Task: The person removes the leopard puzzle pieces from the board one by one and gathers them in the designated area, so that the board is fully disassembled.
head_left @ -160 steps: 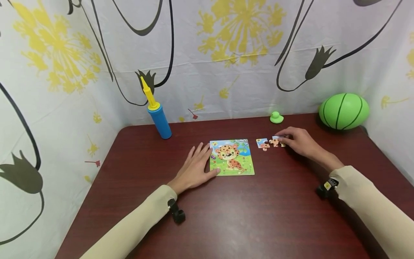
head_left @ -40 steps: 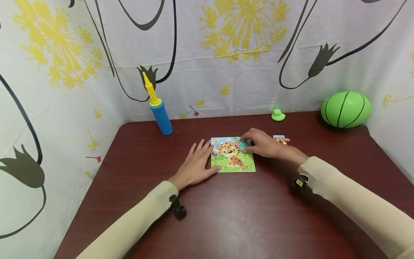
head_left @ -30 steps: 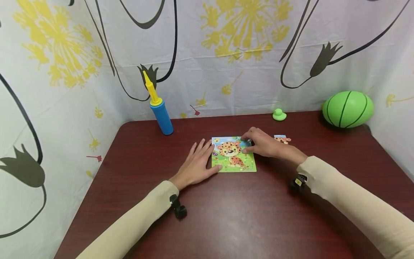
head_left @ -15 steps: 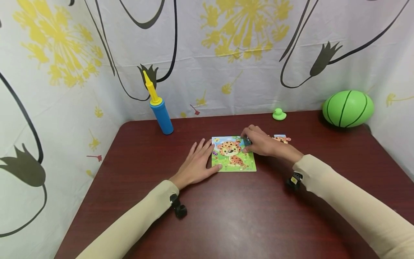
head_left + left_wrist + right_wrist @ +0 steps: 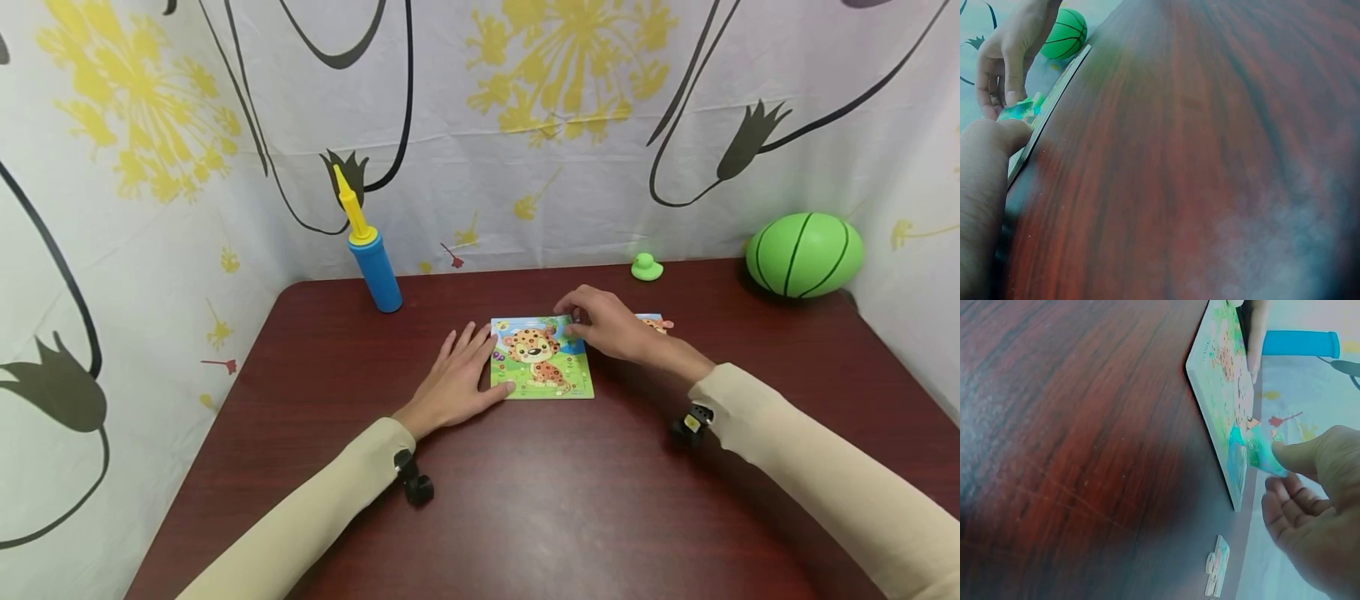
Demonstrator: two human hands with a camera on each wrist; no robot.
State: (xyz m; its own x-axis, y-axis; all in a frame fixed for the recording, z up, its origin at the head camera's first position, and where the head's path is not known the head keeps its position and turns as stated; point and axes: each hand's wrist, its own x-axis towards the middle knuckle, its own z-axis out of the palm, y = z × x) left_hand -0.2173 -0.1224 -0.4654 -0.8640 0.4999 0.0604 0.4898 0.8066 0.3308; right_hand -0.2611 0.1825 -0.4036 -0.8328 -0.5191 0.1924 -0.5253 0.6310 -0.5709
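Note:
A leopard jigsaw puzzle (image 5: 536, 367) in a flat square board lies on the table in the head view. My left hand (image 5: 453, 383) rests spread along its left edge, thumb on the lower left corner. Over the upper right corner, my right hand (image 5: 603, 321) pinches a puzzle piece (image 5: 1264, 453) between thumb and fingers. The right wrist view shows this piece raised and tilted, its lower end at the board. A recess shows in the board beneath it. Right of the board lies a loose puzzle piece (image 5: 655, 322), partly hidden behind the right hand.
A green toy duck (image 5: 646, 267) and a green ball (image 5: 804, 255) stand at the table's back right. A blue and yellow hand pump (image 5: 378, 271) stands upright at the back left. Patterned cloth (image 5: 480, 150) hangs behind the dark red table (image 5: 525, 492).
Earlier my right hand was at the loose pieces right of the board; it has moved left to the upper right corner. Lately its fingers have risen slightly with the piece. The left hand stays.

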